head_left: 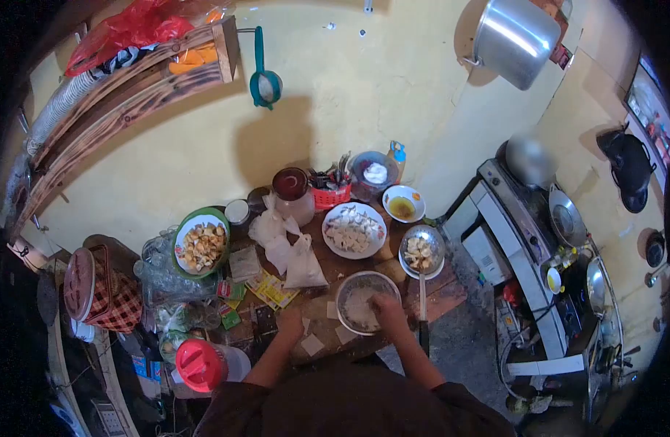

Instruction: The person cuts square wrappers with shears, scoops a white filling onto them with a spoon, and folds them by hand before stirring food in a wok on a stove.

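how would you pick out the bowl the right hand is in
Start at the wooden table against the yellow wall. At its near edge sits a round metal bowl of white stuff, with the right hand in it. Unlike the white plates beyond, it is steel and nearest the person.

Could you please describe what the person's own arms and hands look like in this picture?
Both forearms are bare, and the left hand and right hand wear no gloves. Dark short sleeves cover the upper arms. Any rings or a watch are too small to tell.
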Demonstrator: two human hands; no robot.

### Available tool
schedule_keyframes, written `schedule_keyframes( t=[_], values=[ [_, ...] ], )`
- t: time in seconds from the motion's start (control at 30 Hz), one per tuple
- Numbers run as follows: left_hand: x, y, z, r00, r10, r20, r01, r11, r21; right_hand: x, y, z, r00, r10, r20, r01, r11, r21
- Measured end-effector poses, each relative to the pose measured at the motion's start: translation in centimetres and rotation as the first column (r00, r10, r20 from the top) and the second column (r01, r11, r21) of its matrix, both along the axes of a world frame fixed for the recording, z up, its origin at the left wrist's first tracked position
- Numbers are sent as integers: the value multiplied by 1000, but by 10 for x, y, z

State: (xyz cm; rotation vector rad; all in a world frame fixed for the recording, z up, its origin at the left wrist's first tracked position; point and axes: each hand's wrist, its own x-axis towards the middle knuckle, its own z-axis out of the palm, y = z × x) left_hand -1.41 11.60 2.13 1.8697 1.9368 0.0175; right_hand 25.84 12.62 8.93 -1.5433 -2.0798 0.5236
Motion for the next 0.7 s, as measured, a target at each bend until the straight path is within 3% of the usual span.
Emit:
schedule_keyframes(
  t=[0.07,0.23,0.33,0.4,0.5,0.63,0.7],
  values=[
    [1,-2,10,1000,-8,-17,9,1000,27,6,-8,21,981,-73,-180,86,994,63],
    [-4,-8,11,1000,4,12,-6,991,131,6,-28,50,954,-142,-265,200,958,207],
    [-6,-8,13,992,55,113,-64,995,77,11,-29,40,944,-149,-293,242,918,313],
    [-8,-3,7,998,64,29,-64,998,-21,15,-30,31,945,-154,-289,258,893,369],
    [-20,3,-22,1000,5,8,-5,1000,-10,13,-32,52,931,-87,-354,249,860,445],
    [-19,5,4,999,53,-12,-53,997,-64,10,-36,67,926,-51,-374,276,766,581],
    [-12,5,34,965,114,237,-150,979,138,7,-37,63,909,-37,-415,301,747,593]
  ],
)
